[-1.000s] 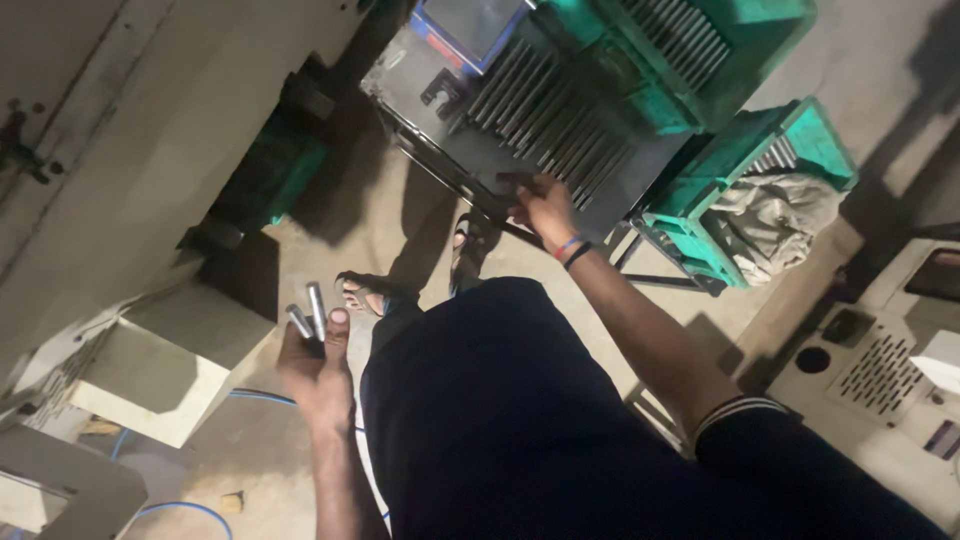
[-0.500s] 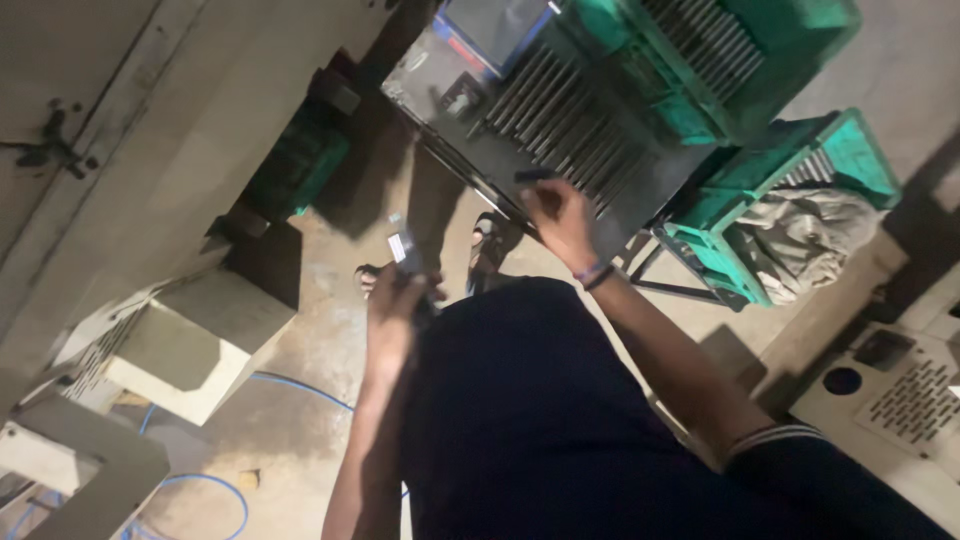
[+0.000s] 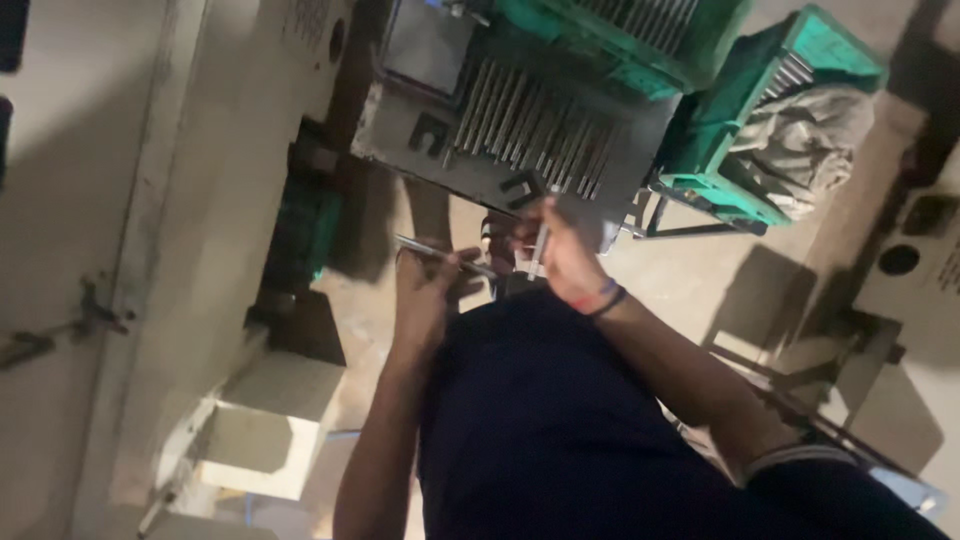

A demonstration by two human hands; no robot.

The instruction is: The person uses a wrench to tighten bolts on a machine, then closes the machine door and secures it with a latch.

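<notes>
- The left hand is raised in front of the dark-clothed body, the bare forearm rising steeply from the lower edge of the view and the wrist bent slightly toward the other hand.
- A thin, grey metal rod is held in the closed fingers of the left hand; it lies nearly level across the top of the grip and sticks out on both sides of it.
- The right hand is brought in from the right, its forearm running down and to the right toward a rolled dark sleeve with a pale edge, and dark bands are worn at the wrist.
- A second slim, bright metal pin is pinched between the fingers of the right hand and stands nearly upright, its top end reaching just above the grip and its lower end below it.
- The two hands are held near each other, the tip of the level rod pointing toward the right grip; whether the two pieces touch cannot be told through the blur.
- Just above and beyond both grips, a grey metal tray filled with a row of similar metal rods is seen.
- Farther above and to the right of the right grip, green plastic crates are stacked, one holding a crumpled pale cloth.
</notes>
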